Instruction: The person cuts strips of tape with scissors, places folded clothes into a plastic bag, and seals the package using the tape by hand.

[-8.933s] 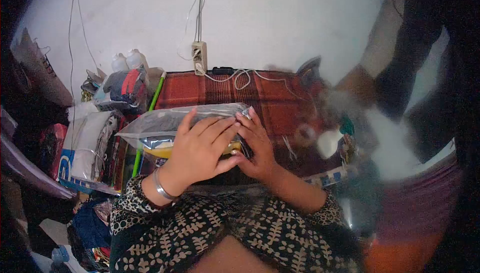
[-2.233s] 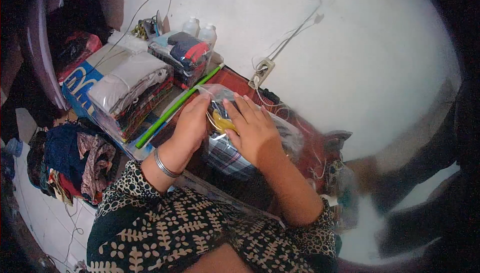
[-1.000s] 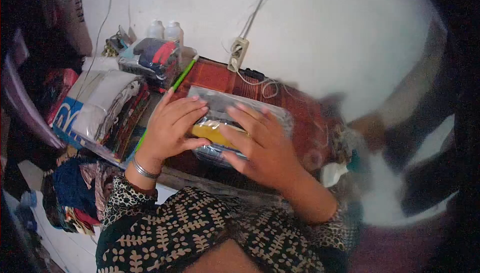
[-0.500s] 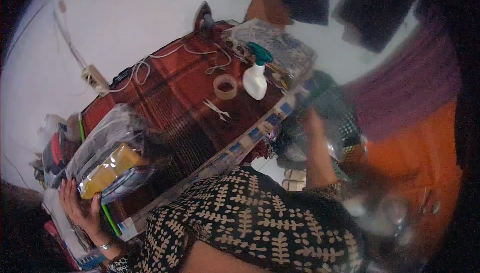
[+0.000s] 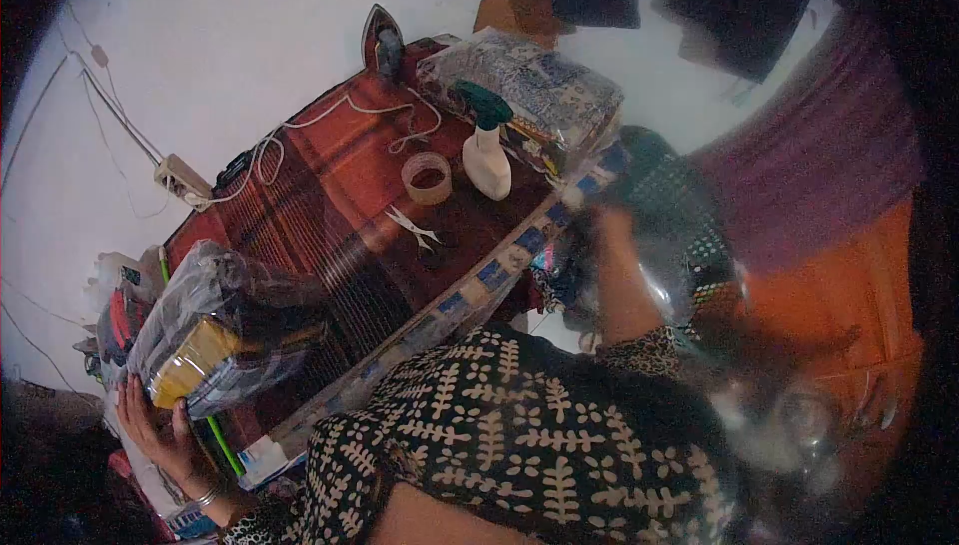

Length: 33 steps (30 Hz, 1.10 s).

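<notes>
My left hand (image 5: 158, 435) lies with its fingers apart against the near left end of a clear plastic bag (image 5: 215, 285). Inside the bag are a folded yellow cloth (image 5: 198, 357) and a checked, bluish one. My right arm reaches out to a green perforated basket (image 5: 674, 190); my right hand (image 5: 611, 230) is smeared by motion at its near side, and its fingers cannot be made out. Between the hands, on a red plaid cloth (image 5: 310, 170), are a roll of tape (image 5: 428, 178), white-handled scissors (image 5: 414, 228) and a white spray bottle (image 5: 486, 163) with a green head.
An iron (image 5: 382, 43) stands at the table's far edge, its cord running to a power strip (image 5: 183, 180). Plastic-wrapped patterned fabric (image 5: 534, 90) lies at the far right corner. Beyond the basket are purple cloth (image 5: 809, 145) and an orange surface (image 5: 839, 285).
The view has shifted slightly. The plastic bag with the yellow cloth sits a little lower and looks more bunched, my left hand still against it. My right hand remains blurred by the basket.
</notes>
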### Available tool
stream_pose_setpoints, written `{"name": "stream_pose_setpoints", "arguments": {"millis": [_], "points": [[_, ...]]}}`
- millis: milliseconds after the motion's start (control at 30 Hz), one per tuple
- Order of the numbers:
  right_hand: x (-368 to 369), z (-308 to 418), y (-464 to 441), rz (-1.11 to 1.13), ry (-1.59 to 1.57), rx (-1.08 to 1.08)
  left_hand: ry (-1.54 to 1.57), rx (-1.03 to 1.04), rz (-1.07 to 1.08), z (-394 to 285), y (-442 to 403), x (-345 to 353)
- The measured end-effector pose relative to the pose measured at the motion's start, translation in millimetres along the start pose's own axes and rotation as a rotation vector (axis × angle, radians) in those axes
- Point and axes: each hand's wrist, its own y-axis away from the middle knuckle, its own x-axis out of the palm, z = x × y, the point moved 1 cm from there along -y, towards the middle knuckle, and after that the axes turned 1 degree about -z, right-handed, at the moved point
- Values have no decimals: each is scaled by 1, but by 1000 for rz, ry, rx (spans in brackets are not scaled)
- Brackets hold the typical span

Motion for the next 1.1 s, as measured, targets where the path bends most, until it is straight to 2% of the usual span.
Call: {"name": "stream_pose_setpoints", "arguments": {"millis": [67,100,167,233,267,333,367,433,500,567,633,667,733,767,833,867,933,967,1033,1100], "points": [[-4,9,1,-112,861,-372,21,-5,-3,5,-2,4],[-7,14,4,-297,674,-397,45,-12,-9,6,-2,6],[-24,36,18,-474,483,-415,42,8,-16,1,-6,6],[-60,95,51,-444,-63,-281,36,24,-29,-8,-12,4],[-72,121,65,-440,-64,-287,12,-18,-21,-15,-14,1],[-91,165,97,-178,-391,-351,-20,-75,-12,-22,-15,0],[-97,188,115,-163,-388,-356,35,-32,-20,-24,-14,0],[-104,238,150,28,-299,-392,73,-13,-24,-33,-19,-1],[-93,279,176,350,-321,-462,-3,83,1,-55,-31,-3],[-72,317,206,553,-220,-521,-3,72,59,-70,-39,4],[-55,354,239,846,-143,-869,96,95,70,-91,-52,10],[-44,364,253,891,-155,-902,129,97,34,-101,-53,16],[-20,387,284,1373,-185,-1082,209,109,-5,-115,-59,24],[-10,399,300,1399,-182,-1112,263,126,-7,-120,-61,26],[9,417,333,1607,-9,-1131,310,120,-44,-124,-57,33],[17,424,342,1610,-6,-1160,382,154,-60,-128,-60,36],[35,427,346,1724,240,-986,369,154,-88,-141,-61,42],[42,432,344,1716,243,-997,373,148,-94,-146,-62,45],[51,452,343,1494,423,-1153,405,136,-112,-151,-62,54],[54,465,337,1413,528,-1160,480,160,-229,-157,-60,61]]}}
